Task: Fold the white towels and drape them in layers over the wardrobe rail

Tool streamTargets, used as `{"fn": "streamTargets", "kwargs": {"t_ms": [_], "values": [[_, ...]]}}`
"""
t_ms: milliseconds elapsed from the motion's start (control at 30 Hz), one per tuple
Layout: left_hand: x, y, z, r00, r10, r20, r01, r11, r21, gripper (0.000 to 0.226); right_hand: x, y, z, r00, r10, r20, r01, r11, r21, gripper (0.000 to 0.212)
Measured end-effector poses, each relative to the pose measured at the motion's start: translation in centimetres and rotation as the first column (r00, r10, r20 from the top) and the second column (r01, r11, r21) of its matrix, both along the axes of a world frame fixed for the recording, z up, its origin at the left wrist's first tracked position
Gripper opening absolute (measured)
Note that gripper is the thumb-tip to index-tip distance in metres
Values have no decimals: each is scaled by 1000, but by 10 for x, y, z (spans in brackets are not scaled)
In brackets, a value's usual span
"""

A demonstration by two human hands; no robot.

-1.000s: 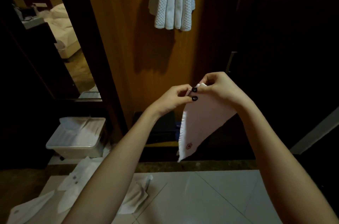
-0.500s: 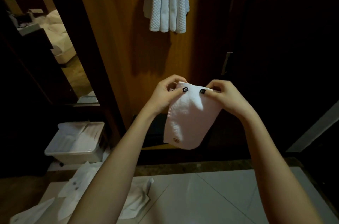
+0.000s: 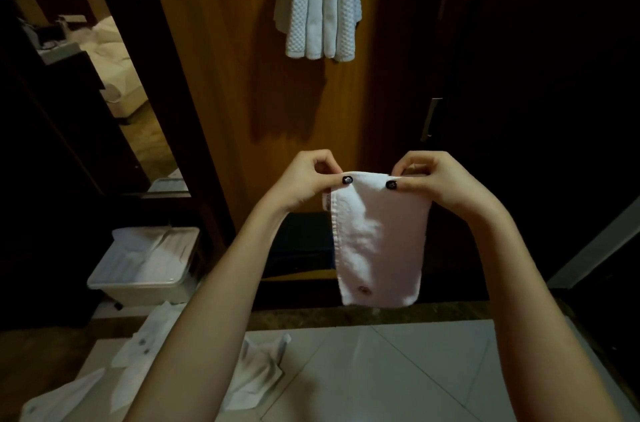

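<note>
A pale tiled floor (image 3: 398, 376) fills the bottom of the view, edged by a darker stone strip. Behind it rises a warm brown wooden panel (image 3: 214, 75). To the right stands a dark door (image 3: 536, 75) with one metal handle (image 3: 429, 118). To the left a tall opening or mirror, which of the two is unclear, shows a bed (image 3: 110, 54) with white linen. One translucent plastic box (image 3: 145, 269) sits at the left with white fabric inside.

One small white towel (image 3: 377, 238) hangs in mid-air before the panel, below the hanging towels (image 3: 317, 6). The person's left hand (image 3: 304, 179) pinches its top left corner between thumb and forefinger, and the right hand (image 3: 440, 179) pinches the top right corner likewise; the other fingers curl behind. A single small emblem (image 3: 363, 290) marks its lower edge.

The hanging towels form one waffle-textured bundle. Its top is cut off by the frame, so its layers cannot be counted surely. About three loose white cloths (image 3: 138, 356) lie on the floor at lower left, partly hidden by the left forearm.
</note>
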State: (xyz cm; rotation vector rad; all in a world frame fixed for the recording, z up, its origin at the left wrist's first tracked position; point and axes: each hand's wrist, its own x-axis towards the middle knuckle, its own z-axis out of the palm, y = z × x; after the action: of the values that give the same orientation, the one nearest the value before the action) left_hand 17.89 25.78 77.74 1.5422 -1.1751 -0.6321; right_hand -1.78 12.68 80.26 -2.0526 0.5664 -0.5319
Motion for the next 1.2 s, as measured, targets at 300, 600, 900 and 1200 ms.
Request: {"fn": "streamTargets", "kwargs": {"t_ms": [300, 600, 900, 1200], "values": [[25, 10, 17, 998, -65, 12, 63, 993, 97, 16, -3, 7, -19, 979, -202, -13, 199, 971, -134, 21], [26, 20, 16, 995, -33, 92, 25, 996, 91, 23, 2, 17, -13, 981, -117, 154, 112, 993, 47, 10], [19, 27, 27, 994, -16, 110, 3, 993, 118, 7, 4, 39, -16, 919, -62, 389, -143, 868, 476, 15], [-15, 29, 32, 953, -188, -237, 162, 979, -125, 10, 10, 58, -2, 887, -41, 461, -192, 874, 446, 14]]}}
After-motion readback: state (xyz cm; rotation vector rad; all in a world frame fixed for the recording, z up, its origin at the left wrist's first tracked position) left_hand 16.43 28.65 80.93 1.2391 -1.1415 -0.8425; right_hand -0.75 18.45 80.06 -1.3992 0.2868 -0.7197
